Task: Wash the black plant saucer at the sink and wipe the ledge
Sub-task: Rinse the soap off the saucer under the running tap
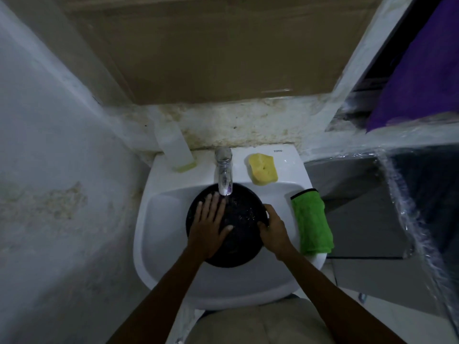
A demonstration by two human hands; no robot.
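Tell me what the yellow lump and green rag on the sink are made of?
The yellow block sponge looks like soft foam: matte, dented, rounded edges. The green folded cloth with black trim looks like microfibre, judging by its fuzzy pile, though dim light leaves that unsure.

A black saucer [244, 234] is seen in a white sink [173, 276]. A yellow sponge [263, 169] and green cloth [313, 224] are seen.

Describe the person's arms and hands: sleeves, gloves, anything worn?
The left hand and right hand are uncovered: no gloves, rings, watch or bands visible. The left forearm and right forearm show no sleeves as far as the frame reaches. The light is dim, so small marks could go unseen.
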